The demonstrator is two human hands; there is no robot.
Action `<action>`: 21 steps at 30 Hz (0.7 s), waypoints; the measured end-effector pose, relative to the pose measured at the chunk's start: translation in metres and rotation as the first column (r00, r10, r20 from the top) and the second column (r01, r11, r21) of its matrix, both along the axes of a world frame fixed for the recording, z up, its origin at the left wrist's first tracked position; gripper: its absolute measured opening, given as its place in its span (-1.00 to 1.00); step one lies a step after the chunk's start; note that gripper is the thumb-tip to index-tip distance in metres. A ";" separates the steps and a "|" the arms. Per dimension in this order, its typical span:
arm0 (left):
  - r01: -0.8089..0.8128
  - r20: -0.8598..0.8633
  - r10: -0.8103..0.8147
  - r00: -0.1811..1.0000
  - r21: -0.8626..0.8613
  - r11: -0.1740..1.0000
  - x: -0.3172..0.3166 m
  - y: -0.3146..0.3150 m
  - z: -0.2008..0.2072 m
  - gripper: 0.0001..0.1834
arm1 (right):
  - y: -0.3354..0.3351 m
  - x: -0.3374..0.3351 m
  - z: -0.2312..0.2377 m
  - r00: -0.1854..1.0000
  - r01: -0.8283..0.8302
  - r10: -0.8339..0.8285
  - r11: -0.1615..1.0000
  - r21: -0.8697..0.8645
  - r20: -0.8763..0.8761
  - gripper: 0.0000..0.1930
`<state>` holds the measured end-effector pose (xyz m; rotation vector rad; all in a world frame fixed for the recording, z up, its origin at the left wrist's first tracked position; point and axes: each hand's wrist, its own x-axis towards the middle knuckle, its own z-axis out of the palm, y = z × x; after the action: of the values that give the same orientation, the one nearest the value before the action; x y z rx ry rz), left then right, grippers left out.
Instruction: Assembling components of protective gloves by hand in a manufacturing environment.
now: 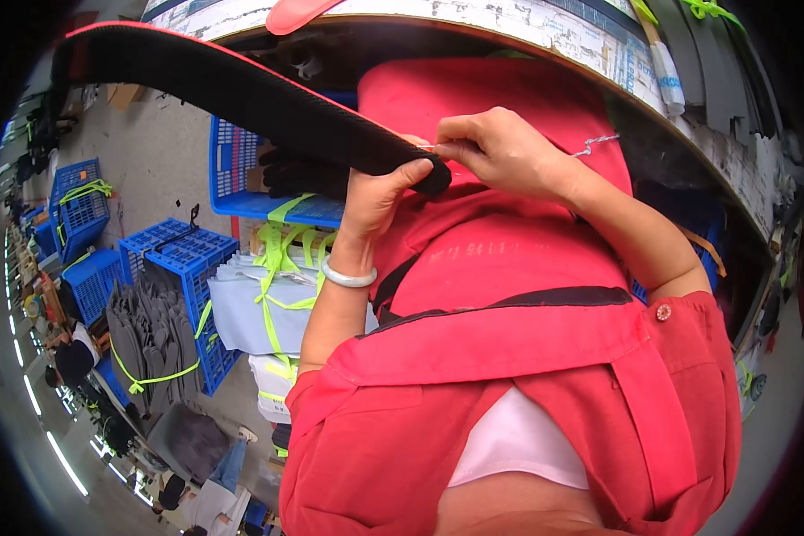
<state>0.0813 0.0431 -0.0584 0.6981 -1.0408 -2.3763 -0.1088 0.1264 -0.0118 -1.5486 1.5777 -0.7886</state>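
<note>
Presently, in the head view, my left hand (372, 201) is clamped on the right end of a long black textured strip with a red edge (214, 103), which reaches far left. My right hand (505, 152) pinches a thin pale sliver (426, 147) at that end. A blue plastic lattice crate (232, 205) sits left, below the strip.

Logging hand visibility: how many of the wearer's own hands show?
2: the left hand grips the right end of the black strip; the right hand pinches a thin pale thing beside it. The strip hides part of the left hand.
</note>
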 end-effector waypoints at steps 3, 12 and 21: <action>-0.018 -0.027 0.018 0.999 -0.005 1.000 0.003 0.000 -0.007 -0.76 | 0.001 0.006 -0.004 0.726 -0.005 -0.199 0.956 0.294 0.658 -0.74; -0.040 -0.127 0.059 0.990 0.148 0.988 0.005 -0.009 -0.014 -0.77 | -0.006 -0.008 -0.001 0.950 -0.052 -0.008 0.982 0.182 0.312 -0.76; -0.090 -0.116 0.106 0.988 0.141 0.986 0.002 -0.008 -0.015 -0.74 | -0.014 -0.022 -0.010 0.996 0.086 -0.087 0.994 -0.061 -0.013 -0.79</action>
<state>0.0837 0.0355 -0.0739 0.6255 -0.7815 -2.3875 -0.1305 0.1123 -0.0221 -1.5411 1.6548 -0.8813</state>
